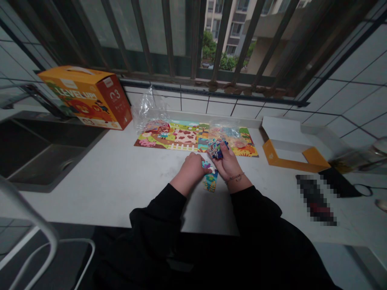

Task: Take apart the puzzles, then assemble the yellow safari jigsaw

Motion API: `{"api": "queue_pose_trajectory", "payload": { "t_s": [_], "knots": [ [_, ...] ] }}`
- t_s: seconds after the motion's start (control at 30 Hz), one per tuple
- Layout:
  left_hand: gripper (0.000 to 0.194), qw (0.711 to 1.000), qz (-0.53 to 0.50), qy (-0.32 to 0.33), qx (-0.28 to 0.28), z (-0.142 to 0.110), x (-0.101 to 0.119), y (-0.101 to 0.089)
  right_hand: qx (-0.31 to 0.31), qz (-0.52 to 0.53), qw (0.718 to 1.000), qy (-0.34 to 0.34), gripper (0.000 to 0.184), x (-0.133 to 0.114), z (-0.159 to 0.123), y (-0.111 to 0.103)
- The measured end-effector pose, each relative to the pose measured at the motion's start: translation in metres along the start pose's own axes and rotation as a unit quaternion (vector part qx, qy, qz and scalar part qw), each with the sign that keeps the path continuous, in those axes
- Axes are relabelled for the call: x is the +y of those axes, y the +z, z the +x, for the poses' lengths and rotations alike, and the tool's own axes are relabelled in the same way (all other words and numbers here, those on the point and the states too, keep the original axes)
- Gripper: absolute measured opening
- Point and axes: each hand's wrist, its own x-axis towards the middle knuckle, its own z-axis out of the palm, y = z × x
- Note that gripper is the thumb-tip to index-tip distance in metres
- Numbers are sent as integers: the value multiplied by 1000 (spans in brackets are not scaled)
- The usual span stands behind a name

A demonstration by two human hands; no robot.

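My right hand [228, 163] is closed round a small stack of jigsaw puzzle pieces [215, 149], dark blue with pale edges. My left hand [193, 165] pinches a teal and purple puzzle piece [207, 164] between thumb and fingers. Just below that lies a blue-green puzzle piece with yellow shapes [210, 184] on the white counter; whether the two pieces are joined I cannot tell. Beyond my hands are a finished-looking farm picture with a spotted cow [185, 137] and, beside it, a yellow and orange picture [249, 145], partly under clear plastic.
An orange "LEVEL UP!" box [87, 98] stands at the back left, by a dark sink [54, 161]. Crumpled clear plastic [148, 106] is next to it. At the right lie an open yellow and white carton [284, 159] and a blurred-out dark object [316, 199].
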Motion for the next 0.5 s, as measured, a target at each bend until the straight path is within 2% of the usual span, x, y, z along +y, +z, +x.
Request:
{"api": "queue_pose_trajectory", "payload": {
  "t_s": [0.2,0.37,0.5],
  "knots": [
    [39,999,-43,-13,-4,-6,-10,-10,3,8,1000,2,61,1,0,1],
    [51,999,37,20,-28,-12,-11,-12,-2,1,1000,9,61,0,-1,2],
    [46,994,96,50,-29,-13,-13,-10,-7,-9,1000,11,61,0,-1,1]
  ]
}}
